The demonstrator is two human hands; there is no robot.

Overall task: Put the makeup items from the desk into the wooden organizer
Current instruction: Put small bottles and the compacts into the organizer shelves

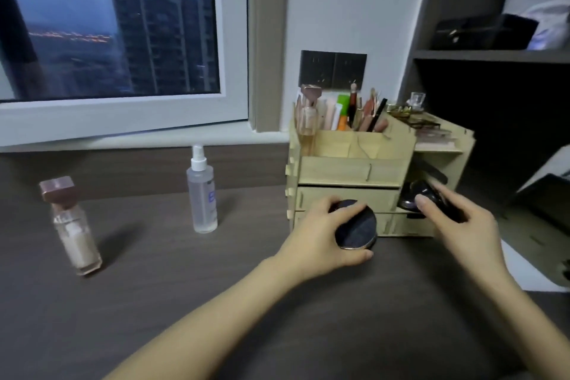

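Left hand (pixel 320 231) grips round dark compact (pixel 356 224) just in front of wooden organizer (pixel 348 170); right hand (pixel 459 222) clasps another dark item (pixel 424 194), maybe a compact, at the organizer's right lower cubby; spray bottle (pixel 202 191) and foundation bottle (pixel 72 225) well left of both hands

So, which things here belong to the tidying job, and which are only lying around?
Part of the job:
wooden organizer
round compact in the left hand
dark compact in the right hand
spray bottle
foundation bottle

Just lying about:
black case on the shelf
wall sockets
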